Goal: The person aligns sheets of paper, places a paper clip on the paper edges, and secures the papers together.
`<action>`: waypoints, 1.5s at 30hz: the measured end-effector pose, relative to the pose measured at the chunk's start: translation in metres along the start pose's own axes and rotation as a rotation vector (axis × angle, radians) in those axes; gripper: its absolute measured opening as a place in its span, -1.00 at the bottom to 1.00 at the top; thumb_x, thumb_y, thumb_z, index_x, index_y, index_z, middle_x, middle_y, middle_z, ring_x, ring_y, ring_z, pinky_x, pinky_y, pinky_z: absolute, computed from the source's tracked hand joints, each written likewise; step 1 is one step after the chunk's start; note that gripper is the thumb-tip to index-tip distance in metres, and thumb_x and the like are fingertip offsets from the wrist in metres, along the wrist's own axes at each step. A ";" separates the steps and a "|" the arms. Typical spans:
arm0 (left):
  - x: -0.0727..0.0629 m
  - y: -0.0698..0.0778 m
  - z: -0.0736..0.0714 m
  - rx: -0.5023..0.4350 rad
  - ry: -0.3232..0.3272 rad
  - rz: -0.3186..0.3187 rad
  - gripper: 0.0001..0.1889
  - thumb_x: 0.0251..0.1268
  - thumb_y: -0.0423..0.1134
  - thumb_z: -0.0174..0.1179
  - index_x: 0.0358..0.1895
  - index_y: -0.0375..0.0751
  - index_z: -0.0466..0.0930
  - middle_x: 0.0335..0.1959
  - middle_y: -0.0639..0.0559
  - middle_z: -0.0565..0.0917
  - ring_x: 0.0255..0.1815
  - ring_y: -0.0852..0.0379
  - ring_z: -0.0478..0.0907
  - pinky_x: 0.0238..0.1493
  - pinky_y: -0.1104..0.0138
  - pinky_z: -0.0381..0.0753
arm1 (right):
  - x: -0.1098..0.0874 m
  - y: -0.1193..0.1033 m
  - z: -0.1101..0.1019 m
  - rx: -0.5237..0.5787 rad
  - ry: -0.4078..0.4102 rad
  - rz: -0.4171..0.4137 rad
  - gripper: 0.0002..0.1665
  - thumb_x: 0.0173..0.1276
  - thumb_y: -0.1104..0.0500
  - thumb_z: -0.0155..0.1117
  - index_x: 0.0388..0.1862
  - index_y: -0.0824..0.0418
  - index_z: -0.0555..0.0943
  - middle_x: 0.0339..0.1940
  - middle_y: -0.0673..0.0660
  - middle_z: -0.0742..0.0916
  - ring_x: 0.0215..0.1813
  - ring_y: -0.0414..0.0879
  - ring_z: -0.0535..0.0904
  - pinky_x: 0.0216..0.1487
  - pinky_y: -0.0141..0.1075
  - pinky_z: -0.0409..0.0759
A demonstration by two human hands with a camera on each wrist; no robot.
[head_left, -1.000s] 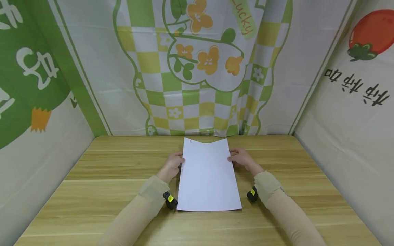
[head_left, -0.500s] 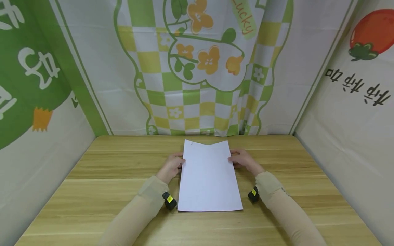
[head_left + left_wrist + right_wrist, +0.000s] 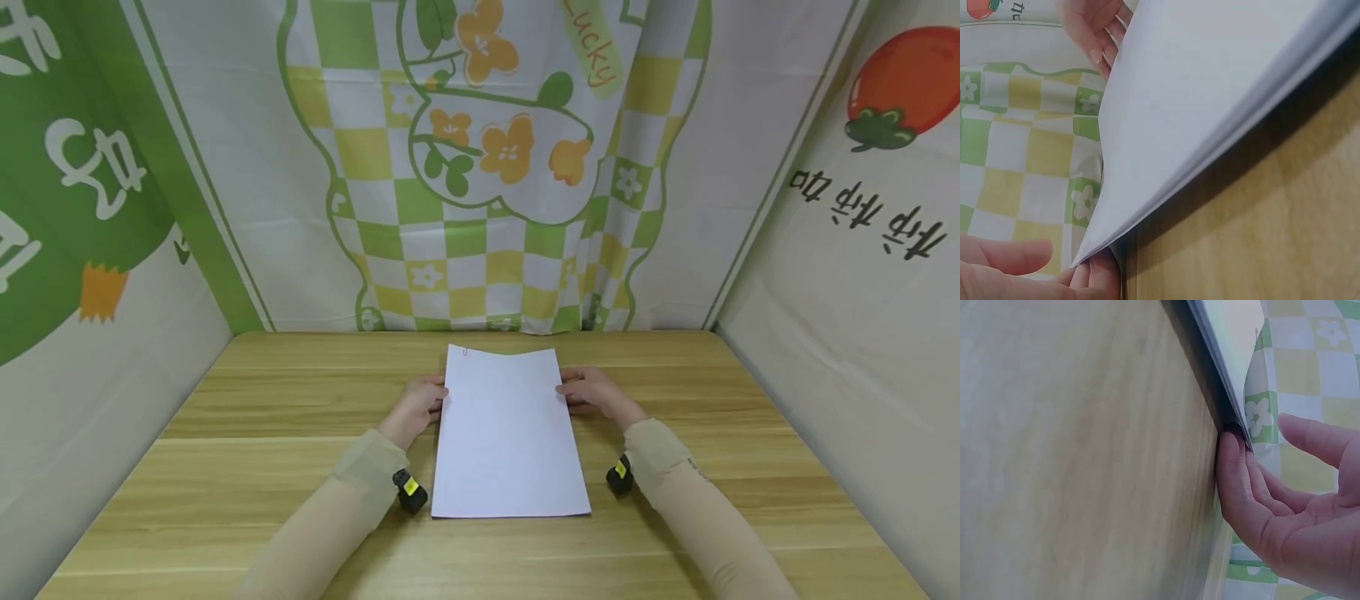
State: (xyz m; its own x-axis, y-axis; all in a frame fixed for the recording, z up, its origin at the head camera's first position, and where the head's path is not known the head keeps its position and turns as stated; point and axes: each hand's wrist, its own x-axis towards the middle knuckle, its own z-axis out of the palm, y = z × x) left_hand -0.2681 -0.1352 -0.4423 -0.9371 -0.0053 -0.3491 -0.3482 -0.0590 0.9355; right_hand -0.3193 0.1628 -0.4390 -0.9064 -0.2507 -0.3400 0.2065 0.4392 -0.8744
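Observation:
White paper sheets (image 3: 510, 442) lie in a stack in the middle of the table, with a small paper clip (image 3: 465, 352) at the far left corner. The stack's far edge dips slightly between its corners. My left hand (image 3: 414, 407) is at the stack's left side; in the left wrist view its fingers (image 3: 1100, 275) reach under the edge, while the thumb stands off the paper. At the right side is my right hand (image 3: 598, 392). Its fingertips (image 3: 1230, 447) touch the paper's edge from below in the right wrist view, its thumb raised and apart.
The wooden table (image 3: 247, 500) extends on both sides of the paper. A checked green and yellow curtain (image 3: 480, 275) hangs behind its far edge, and printed cloth walls (image 3: 847, 333) stand left and right. Each wrist carries a small black camera (image 3: 410, 492).
The far edge of the paper has come slightly nearer, and its dip has grown shallower. Both hands stay beside the stack, almost in the same place.

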 end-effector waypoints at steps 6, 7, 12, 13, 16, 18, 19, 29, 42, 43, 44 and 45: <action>0.000 0.001 0.000 -0.002 0.001 -0.008 -0.50 0.42 -0.45 -0.15 0.40 -0.42 0.12 0.32 -0.36 0.29 0.28 -0.19 0.30 0.25 0.08 0.35 | -0.003 0.001 -0.004 0.000 -0.020 0.004 -0.38 0.40 0.24 0.11 0.36 0.46 0.23 0.24 0.41 0.48 0.16 0.12 0.51 0.05 -0.15 0.60; 0.000 0.001 0.000 -0.006 0.002 -0.010 -0.50 0.43 -0.45 -0.15 0.40 -0.43 0.12 0.32 -0.36 0.29 0.28 -0.18 0.30 0.25 0.08 0.35 | -0.004 0.001 -0.004 0.005 -0.025 0.004 -0.38 0.40 0.24 0.11 0.36 0.46 0.23 0.24 0.41 0.48 0.14 0.10 0.51 0.05 -0.16 0.60; 0.001 0.002 0.000 -0.025 0.015 -0.025 -0.51 0.43 -0.44 -0.15 0.40 -0.43 0.13 0.31 -0.35 0.30 0.24 -0.13 0.32 0.25 0.11 0.35 | -0.005 0.002 -0.008 0.016 -0.044 -0.009 -0.38 0.40 0.23 0.11 0.35 0.47 0.24 0.21 0.40 0.52 0.04 0.01 0.56 0.01 -0.18 0.62; 0.001 0.002 0.000 -0.023 0.017 -0.027 -0.51 0.43 -0.44 -0.15 0.40 -0.42 0.14 0.31 -0.35 0.30 0.23 -0.12 0.32 0.25 0.12 0.35 | -0.006 0.002 -0.008 0.013 -0.049 -0.016 -0.38 0.40 0.23 0.10 0.35 0.48 0.24 0.20 0.40 0.52 0.02 0.00 0.56 0.00 -0.18 0.62; 0.000 0.002 0.000 -0.022 0.018 -0.030 -0.51 0.43 -0.43 -0.14 0.39 -0.42 0.15 0.30 -0.34 0.32 0.24 -0.13 0.32 0.26 0.11 0.35 | -0.006 0.004 -0.010 0.027 -0.054 -0.020 -0.40 0.41 0.23 0.09 0.34 0.48 0.25 0.21 0.40 0.52 0.00 -0.03 0.57 0.00 -0.19 0.62; -0.002 0.002 -0.001 -0.024 0.019 -0.032 -0.52 0.42 -0.44 -0.14 0.38 -0.43 0.16 0.29 -0.34 0.33 0.24 -0.14 0.33 0.26 0.10 0.35 | -0.006 0.005 -0.011 0.026 -0.061 -0.024 -0.41 0.42 0.24 0.07 0.34 0.49 0.24 0.21 0.40 0.52 0.00 -0.03 0.57 0.00 -0.20 0.62; -0.003 0.002 -0.001 -0.024 0.018 -0.029 -0.52 0.42 -0.44 -0.14 0.37 -0.45 0.17 0.28 -0.35 0.33 0.23 -0.14 0.34 0.26 0.10 0.36 | -0.006 0.005 -0.011 0.025 -0.064 -0.026 -0.41 0.42 0.24 0.07 0.34 0.49 0.24 0.22 0.40 0.52 0.01 -0.03 0.57 0.00 -0.19 0.62; -0.009 0.003 -0.003 -0.027 0.041 -0.018 -0.57 0.38 -0.44 -0.09 0.28 -0.50 0.28 0.16 -0.33 0.40 -0.05 0.00 0.42 0.10 0.17 0.44 | -0.007 0.005 -0.012 0.034 -0.067 -0.018 -0.44 0.44 0.23 0.04 0.33 0.48 0.27 0.20 0.37 0.55 -0.03 -0.09 0.59 -0.04 -0.24 0.62; -0.011 0.005 -0.005 -0.043 0.039 -0.044 -0.54 0.39 -0.38 -0.08 0.32 -0.45 0.25 0.23 -0.30 0.35 0.05 -0.03 0.37 0.10 0.18 0.42 | -0.008 0.005 -0.014 0.050 -0.061 -0.014 -0.46 0.44 0.24 0.04 0.29 0.51 0.29 0.05 0.28 0.64 -0.11 -0.15 0.61 -0.07 -0.25 0.63; -0.011 0.005 -0.005 -0.041 0.039 -0.043 -0.54 0.39 -0.37 -0.08 0.32 -0.44 0.25 0.24 -0.31 0.34 0.06 -0.04 0.37 0.10 0.17 0.42 | -0.008 0.005 -0.014 0.047 -0.062 -0.015 -0.47 0.44 0.24 0.04 0.29 0.51 0.29 0.06 0.29 0.64 -0.11 -0.14 0.61 -0.07 -0.25 0.63; -0.012 0.006 -0.005 -0.040 0.037 -0.046 -0.53 0.39 -0.37 -0.08 0.33 -0.43 0.25 0.25 -0.29 0.34 0.08 -0.04 0.36 0.11 0.16 0.41 | -0.008 0.005 -0.014 0.044 -0.062 -0.015 -0.47 0.44 0.24 0.04 0.29 0.51 0.29 0.06 0.30 0.64 -0.10 -0.14 0.61 -0.07 -0.25 0.63; -0.012 0.006 -0.005 -0.039 0.035 -0.047 -0.53 0.40 -0.37 -0.08 0.33 -0.43 0.24 0.25 -0.30 0.33 0.09 -0.05 0.35 0.13 0.15 0.41 | -0.008 0.005 -0.014 0.038 -0.063 -0.018 -0.47 0.44 0.24 0.04 0.29 0.52 0.29 0.07 0.31 0.63 -0.10 -0.14 0.61 -0.07 -0.25 0.63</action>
State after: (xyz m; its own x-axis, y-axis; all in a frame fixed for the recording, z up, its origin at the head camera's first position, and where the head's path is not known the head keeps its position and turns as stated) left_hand -0.2587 -0.1405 -0.4327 -0.9180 -0.0362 -0.3948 -0.3899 -0.0990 0.9155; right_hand -0.3160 0.1793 -0.4353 -0.8853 -0.3129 -0.3440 0.2049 0.4015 -0.8927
